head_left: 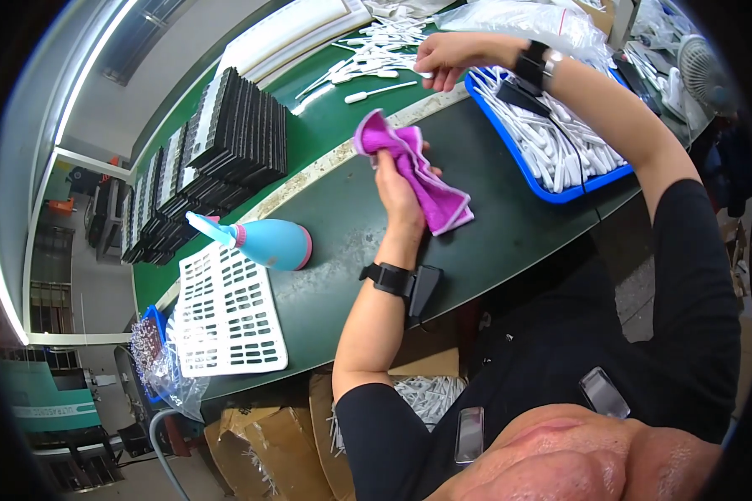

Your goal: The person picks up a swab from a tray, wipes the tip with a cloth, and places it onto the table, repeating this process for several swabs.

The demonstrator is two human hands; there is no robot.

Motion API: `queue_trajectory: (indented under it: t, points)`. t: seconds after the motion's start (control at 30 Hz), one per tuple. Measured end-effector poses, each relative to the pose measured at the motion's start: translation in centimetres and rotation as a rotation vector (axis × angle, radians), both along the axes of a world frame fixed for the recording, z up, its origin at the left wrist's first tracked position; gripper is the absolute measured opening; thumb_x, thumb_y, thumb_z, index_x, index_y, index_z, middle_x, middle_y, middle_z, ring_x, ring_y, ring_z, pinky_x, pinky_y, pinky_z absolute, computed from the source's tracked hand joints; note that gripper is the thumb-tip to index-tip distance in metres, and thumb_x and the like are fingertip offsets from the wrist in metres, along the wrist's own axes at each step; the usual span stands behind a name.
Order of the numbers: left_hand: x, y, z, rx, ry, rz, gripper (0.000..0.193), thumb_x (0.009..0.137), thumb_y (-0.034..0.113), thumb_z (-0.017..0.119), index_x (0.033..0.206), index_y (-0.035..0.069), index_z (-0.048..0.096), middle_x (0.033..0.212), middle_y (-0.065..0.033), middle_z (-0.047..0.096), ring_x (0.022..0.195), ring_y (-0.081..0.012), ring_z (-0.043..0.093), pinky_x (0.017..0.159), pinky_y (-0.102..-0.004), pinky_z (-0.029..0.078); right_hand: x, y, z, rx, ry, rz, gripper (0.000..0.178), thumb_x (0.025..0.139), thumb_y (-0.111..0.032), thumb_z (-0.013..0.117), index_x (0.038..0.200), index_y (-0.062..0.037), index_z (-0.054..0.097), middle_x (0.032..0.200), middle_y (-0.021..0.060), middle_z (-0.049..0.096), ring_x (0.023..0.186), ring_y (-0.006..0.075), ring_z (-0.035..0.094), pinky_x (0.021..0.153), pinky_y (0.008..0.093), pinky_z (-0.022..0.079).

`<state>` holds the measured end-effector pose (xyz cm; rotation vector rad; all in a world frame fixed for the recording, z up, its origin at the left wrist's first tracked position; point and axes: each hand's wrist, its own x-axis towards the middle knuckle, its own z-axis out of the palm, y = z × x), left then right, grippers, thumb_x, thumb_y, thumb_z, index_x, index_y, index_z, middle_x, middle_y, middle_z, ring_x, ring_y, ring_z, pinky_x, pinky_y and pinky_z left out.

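Observation:
My left hand (pixel 399 199) is closed around a folded purple cloth (pixel 436 200) with a pale edge, held above the dark green worktable. Farther off and to the right, my right hand (pixel 448 57) pinches a small white piece (pixel 426 75), mostly hidden by the fingers. Beside that hand lies a loose pile of white stick-like plastic pieces (pixel 384 42), each with a thick end and a thin stem. One such piece (pixel 380 92) lies apart, nearer the cloth. Under my right forearm is a blue tray (pixel 530 177) filled with similar white pieces.
A light blue spray bottle (pixel 274 244) stands left of my left forearm, by a white slotted plastic panel (pixel 232 317). Stacked black trays (pixel 238 125) rise at the far left. A small fan (pixel 705 71) is at the right. Cardboard boxes (pixel 280 451) sit below the table.

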<state>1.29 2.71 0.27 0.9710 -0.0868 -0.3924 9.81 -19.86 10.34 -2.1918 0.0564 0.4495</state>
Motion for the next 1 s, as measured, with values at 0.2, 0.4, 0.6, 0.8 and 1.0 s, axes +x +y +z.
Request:
queue_trajectory:
  t: [0.2, 0.4, 0.6, 0.8, 1.0]
  points:
    - [-0.2, -0.1, 0.4, -0.316, 0.061, 0.066, 0.040, 0.100, 0.037, 0.033, 0.114, 0.004, 0.053, 0.101, -0.0090, 0.061, 0.086, -0.0222, 0.061, 0.074, -0.0345, 0.052, -14.1, 6.6, -3.8, 0.818, -0.254, -0.204, 0.025, 0.093, -0.021, 0.054, 0.105, 0.0011, 0.054, 0.086, 0.0101, 0.062, 0.072, 0.0153, 0.064, 0.067, 0.0289, 0.055]
    - [-3.9, -3.5, -1.5, 0.179, -0.509, 0.079, 0.035, 0.101, 0.031, 0.034, 0.112, 0.003, 0.053, 0.100, -0.0086, 0.060, 0.091, -0.0224, 0.060, 0.079, -0.0360, 0.050, -16.9, 8.8, -10.2, 0.285, -0.776, -0.287, 0.021, 0.095, -0.019, 0.051, 0.109, -0.0028, 0.049, 0.085, 0.0055, 0.060, 0.071, 0.0109, 0.060, 0.064, 0.0257, 0.049]
    - [-0.7, 0.4, 0.2, 0.205, -0.182, 0.160, 0.031, 0.101, 0.031, 0.033, 0.093, 0.006, 0.050, 0.074, -0.0050, 0.055, 0.076, -0.0207, 0.059, 0.077, -0.0424, 0.051, -19.2, 10.9, -9.6, 0.672, -0.140, -0.114, 0.016, 0.096, -0.015, 0.049, 0.108, -0.0042, 0.048, 0.083, 0.0005, 0.053, 0.061, 0.0068, 0.048, 0.054, 0.0200, 0.041]
    - [1.3, 2.2, -0.2, -0.295, -0.043, -0.110, 0.042, 0.101, 0.036, 0.029, 0.081, 0.004, 0.048, 0.065, -0.0054, 0.056, 0.070, -0.0189, 0.063, 0.070, -0.0370, 0.053, -18.0, 9.8, -9.1, 1.546, 0.446, -0.045, 0.021, 0.097, -0.023, 0.048, 0.110, -0.0060, 0.048, 0.076, -0.0023, 0.046, 0.055, 0.0048, 0.039, 0.048, 0.0180, 0.035]
    - [-1.0, -0.6, -1.0, -0.114, -0.056, -0.203, 0.051, 0.100, 0.039, 0.027, 0.089, -0.001, 0.056, 0.083, -0.0141, 0.065, 0.078, -0.0235, 0.065, 0.079, -0.0361, 0.053, -16.8, 9.4, -9.5, 1.627, 0.366, -0.023, 0.022, 0.098, -0.025, 0.046, 0.109, -0.0062, 0.050, 0.074, -0.0028, 0.045, 0.055, 0.0041, 0.037, 0.047, 0.0176, 0.033]
